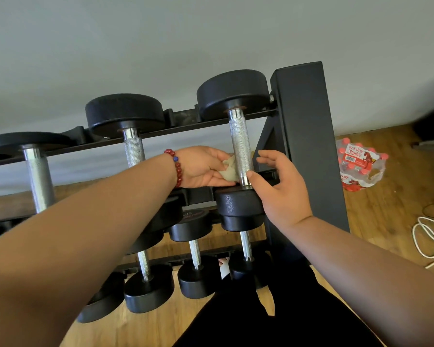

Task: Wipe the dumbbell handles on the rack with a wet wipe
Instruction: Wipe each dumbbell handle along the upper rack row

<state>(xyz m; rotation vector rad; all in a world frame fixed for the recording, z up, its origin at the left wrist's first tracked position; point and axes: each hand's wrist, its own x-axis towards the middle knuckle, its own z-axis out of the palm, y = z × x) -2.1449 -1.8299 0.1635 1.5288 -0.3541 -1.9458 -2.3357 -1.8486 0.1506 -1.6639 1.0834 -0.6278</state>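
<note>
here, left hand point(201, 167) pinching wet wipe point(229, 171) against handle point(239, 142), right hand point(280, 192) spread, near rack upright point(308, 136)

knurled shiny metal handle point(239, 144), matt black heads point(239, 204), wood floor point(386, 209)

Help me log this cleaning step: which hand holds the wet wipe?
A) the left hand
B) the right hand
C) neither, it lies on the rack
A: the left hand, wearing the red bead bracelet, pinches the crumpled wet wipe beside the rightmost top-row handle, while the right hand holds nothing, its thumb at the handle's lower end.
</note>
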